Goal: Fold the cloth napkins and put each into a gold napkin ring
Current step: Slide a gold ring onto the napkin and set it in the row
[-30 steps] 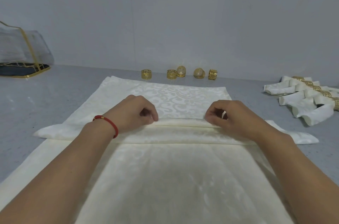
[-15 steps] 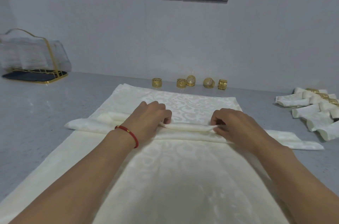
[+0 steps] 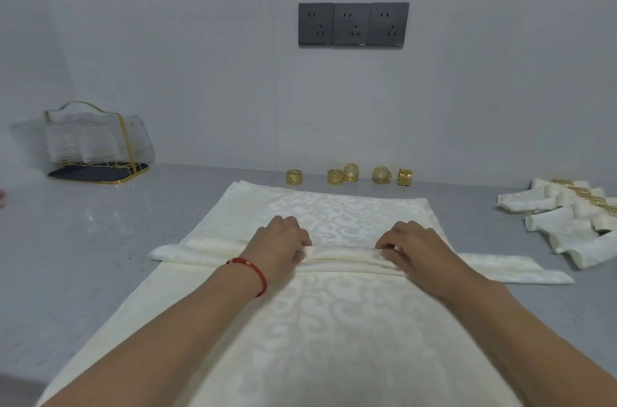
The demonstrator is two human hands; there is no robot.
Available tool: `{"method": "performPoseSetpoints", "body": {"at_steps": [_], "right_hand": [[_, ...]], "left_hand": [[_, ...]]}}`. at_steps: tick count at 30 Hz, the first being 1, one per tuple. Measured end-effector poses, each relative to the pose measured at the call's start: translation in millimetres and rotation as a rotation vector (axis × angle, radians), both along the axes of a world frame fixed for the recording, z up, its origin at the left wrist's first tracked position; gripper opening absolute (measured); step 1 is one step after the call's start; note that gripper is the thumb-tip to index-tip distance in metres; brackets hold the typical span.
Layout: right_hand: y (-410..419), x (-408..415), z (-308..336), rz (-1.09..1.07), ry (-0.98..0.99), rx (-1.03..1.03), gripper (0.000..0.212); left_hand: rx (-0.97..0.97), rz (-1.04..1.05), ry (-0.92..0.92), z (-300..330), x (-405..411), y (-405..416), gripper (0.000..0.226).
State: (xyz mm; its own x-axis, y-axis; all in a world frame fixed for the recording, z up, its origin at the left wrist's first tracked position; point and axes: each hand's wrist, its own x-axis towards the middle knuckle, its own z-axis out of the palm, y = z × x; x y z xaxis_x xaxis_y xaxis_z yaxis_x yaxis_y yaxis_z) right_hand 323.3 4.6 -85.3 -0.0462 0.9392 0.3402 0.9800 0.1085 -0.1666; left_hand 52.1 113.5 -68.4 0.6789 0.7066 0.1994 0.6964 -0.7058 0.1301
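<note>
Grey countertop (image 3: pixel 83 239) runs back to a pale wall (image 3: pixel 200 56), where a dark triple socket plate (image 3: pixel 353 24) sits at twelve o'clock high. Across the counter's middle lies a stack of cream damask napkins (image 3: pixel 334 333), spread flat from the near edge toward the wall; its far edge stops just short of the rings. On top of that stack, crosswise, lies the rolled napkin (image 3: pixel 344 256), a long band whose pointed ends stick out past the stack's side edges at nine and three o'clock onto bare counter.

Both hands rest on that band. Left hand (image 3: pixel 278 244), with a red cord bracelet (image 3: pixel 252 273) at the wrist, has fingers curled down over the roll, pinching its upper fold. Right hand (image 3: pixel 412 248) mirrors it, fingers bent and gripping the same fold; a short stretch of roll shows between the two.

Along the wall at twelve o'clock stand five gold napkin rings (image 3: pixel 335 177) in a loose row, apart from the cloth's far edge. At two o'clock, near the counter's right edge, lies a pile of finished napkins in rings (image 3: pixel 567 216), well apart from the right hand. At ten o'clock a clear bag with gold trim (image 3: pixel 96 143) sits against the wall. Open grey counter lies at nine o'clock between bag and cloth, and a narrower strip at three o'clock.
</note>
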Motion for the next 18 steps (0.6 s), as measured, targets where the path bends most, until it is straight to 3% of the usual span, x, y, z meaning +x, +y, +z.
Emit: {"method": "performPoseSetpoints", "body": {"at_steps": [3, 5, 8, 11, 14, 16, 18], "right_hand": [[-2, -7, 4, 0.013, -0.179, 0.069, 0.013], [-8, -17, 6, -0.002, -0.305, 0.102, 0.008], [-18, -22, 6, -0.061, -0.465, 0.105, 0.045], [-32, -28, 8, -0.033, -0.533, 0.081, 0.049], [-46, -29, 7, 0.015, -0.542, 0.023, 0.04], [-52, -30, 14, 0.014, -0.414, -0.058, 0.034], [-51, -38, 25, -0.072, -0.246, -0.128, 0.027]], "left_hand": [[0.253, 0.025, 0.016, -1, 1, -15, 0.025], [0.316, -0.003, 0.065, 2, 0, -26, 0.034], [0.376, -0.073, 0.19, 0, -3, -39, 0.04], [0.373, -0.083, 0.221, -2, -8, -50, 0.026], [0.221, -0.059, 0.111, -7, -16, -54, 0.026], [0.18, -0.073, 0.05, -11, -20, -55, 0.031], [0.177, -0.057, 0.12, -14, -22, -60, 0.037]]}}
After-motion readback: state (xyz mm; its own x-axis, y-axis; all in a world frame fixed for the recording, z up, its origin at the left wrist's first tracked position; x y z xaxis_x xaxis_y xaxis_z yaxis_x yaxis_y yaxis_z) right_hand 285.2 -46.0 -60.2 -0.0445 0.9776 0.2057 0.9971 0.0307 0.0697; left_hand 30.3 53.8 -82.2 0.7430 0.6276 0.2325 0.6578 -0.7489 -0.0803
